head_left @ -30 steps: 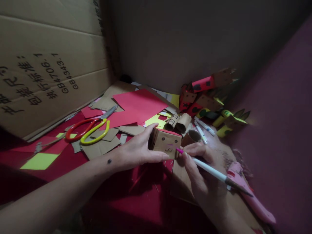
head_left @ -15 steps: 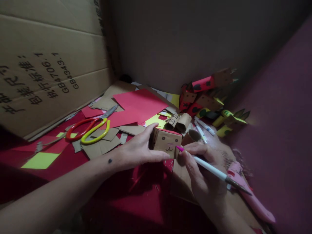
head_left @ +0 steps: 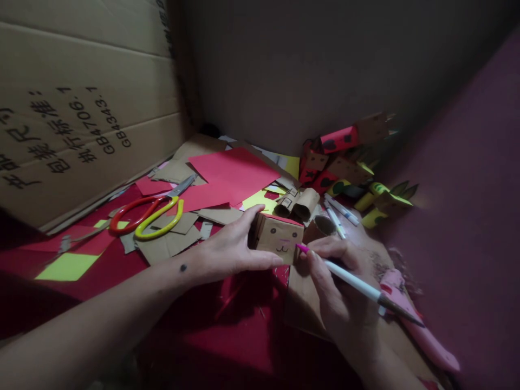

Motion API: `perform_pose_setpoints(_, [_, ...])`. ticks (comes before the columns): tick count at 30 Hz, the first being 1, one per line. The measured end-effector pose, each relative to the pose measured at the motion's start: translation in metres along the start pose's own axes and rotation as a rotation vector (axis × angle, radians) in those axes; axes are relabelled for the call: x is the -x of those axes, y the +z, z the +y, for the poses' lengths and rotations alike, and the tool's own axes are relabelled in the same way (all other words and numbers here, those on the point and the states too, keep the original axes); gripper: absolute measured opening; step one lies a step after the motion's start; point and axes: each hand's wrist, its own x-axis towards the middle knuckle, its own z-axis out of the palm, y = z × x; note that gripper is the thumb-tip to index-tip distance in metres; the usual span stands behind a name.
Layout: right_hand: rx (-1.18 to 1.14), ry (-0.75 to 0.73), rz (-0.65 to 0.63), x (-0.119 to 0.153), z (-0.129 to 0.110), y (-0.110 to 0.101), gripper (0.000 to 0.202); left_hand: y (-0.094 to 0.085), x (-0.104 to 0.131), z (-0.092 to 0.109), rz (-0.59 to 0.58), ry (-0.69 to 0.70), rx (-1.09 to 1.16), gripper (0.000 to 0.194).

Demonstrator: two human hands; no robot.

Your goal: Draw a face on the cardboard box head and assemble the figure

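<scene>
Both hands grip: left hand point(head_left: 227, 249) a cardboard box point(head_left: 281, 232), most fingers hidden, right hand point(head_left: 339, 281) a marker point(head_left: 355, 280).

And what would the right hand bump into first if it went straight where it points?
Probably the small brown cardboard box with a drawn face, met by the pink-tipped white marker in the right hand. Depth is unclear: they may already touch.

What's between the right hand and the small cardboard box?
The marker's pink tip, in the head view; whether it touches the box is unclear.
</scene>
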Motion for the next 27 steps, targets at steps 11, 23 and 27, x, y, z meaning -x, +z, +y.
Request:
perform_pose_setpoints(11, [-0.03, -0.014, -0.048, 0.001, 0.0017, -0.0013, 0.014, 0.0019, 0.0009, 0.0021, 0.023, -0.016, -0.012, 0.073])
perform_pose_setpoints(23, [-0.03, 0.001, -0.035, 0.0017, 0.0017, 0.0013, 0.013, 0.003, 0.0025, 0.0045, 0.029, -0.019, 0.005, 0.071])
perform_pose_setpoints(27, [0.014, -0.015, -0.006, 0.0004, -0.0017, 0.0009, 0.012, 0.0027, 0.003, 0.0054, 0.011, -0.024, 0.003, 0.068])
